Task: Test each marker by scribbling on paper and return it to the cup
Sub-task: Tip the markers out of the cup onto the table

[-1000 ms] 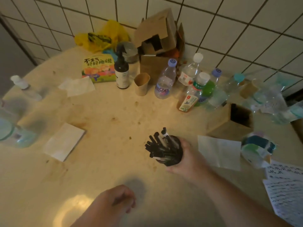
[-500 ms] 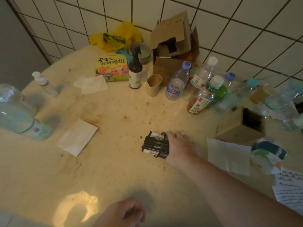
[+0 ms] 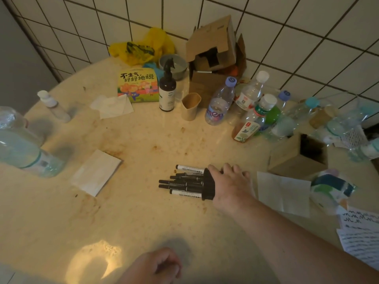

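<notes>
With the right hand (image 3: 229, 181) gripping the tipped black cup (image 3: 208, 186) and the left hand (image 3: 155, 265) loosely curled and empty, the black-capped markers (image 3: 184, 181) spilling out could roll off across the stained cream desk (image 3: 133, 212).

Right hand (image 3: 229, 183) reaches forward, gripping — left hand (image 3: 155, 267) loosely curled.

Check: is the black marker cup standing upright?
No, the black cup lies tipped on its side under the right hand, with the markers spilling out onto the table.
</notes>
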Demonstrator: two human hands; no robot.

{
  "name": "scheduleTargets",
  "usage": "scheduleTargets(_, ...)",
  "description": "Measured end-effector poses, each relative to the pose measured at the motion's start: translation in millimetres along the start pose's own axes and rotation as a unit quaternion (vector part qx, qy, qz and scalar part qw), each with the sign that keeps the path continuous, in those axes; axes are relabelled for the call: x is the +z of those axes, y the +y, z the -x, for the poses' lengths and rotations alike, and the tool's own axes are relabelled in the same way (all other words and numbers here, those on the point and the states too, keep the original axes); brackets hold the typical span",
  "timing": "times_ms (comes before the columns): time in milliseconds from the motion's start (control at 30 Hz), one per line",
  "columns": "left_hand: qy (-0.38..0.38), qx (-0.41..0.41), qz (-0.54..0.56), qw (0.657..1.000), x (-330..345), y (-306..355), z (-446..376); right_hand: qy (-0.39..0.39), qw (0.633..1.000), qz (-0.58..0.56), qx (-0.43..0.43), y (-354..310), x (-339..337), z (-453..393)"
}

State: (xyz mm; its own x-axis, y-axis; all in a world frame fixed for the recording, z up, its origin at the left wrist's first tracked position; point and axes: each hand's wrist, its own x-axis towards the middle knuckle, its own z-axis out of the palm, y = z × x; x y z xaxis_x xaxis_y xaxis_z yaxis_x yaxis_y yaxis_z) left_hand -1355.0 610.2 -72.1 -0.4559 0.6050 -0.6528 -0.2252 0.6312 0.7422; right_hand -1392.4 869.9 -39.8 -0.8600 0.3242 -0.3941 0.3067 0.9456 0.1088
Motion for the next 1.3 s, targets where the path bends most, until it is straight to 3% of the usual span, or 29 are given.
scheduleTargets(700,-0.035,-0.008,-0.029,0.999,14,18,-14,-0.011,0.999,-0.002,0.048,55,24,32)
scheduleTargets(967,-0.030,-0.020,-0.085,0.996,11,17,-31,0.024,0.992,-0.094,0.076,83,32,46)
scheduleTargets(1067,-0.019,-0.024,-0.110,0.993,8,13,-44,0.033,0.967,-0.223,0.119,88,39,48)
scheduleTargets(1167,-0.012,-0.029,-0.116,0.993,4,14,-54,0.040,0.902,-0.405,0.146,89,47,49)
scheduleTargets(1300,-0.017,-0.012,-0.142,0.990,0,19,-63,0.057,0.846,-0.509,0.151,86,55,48)
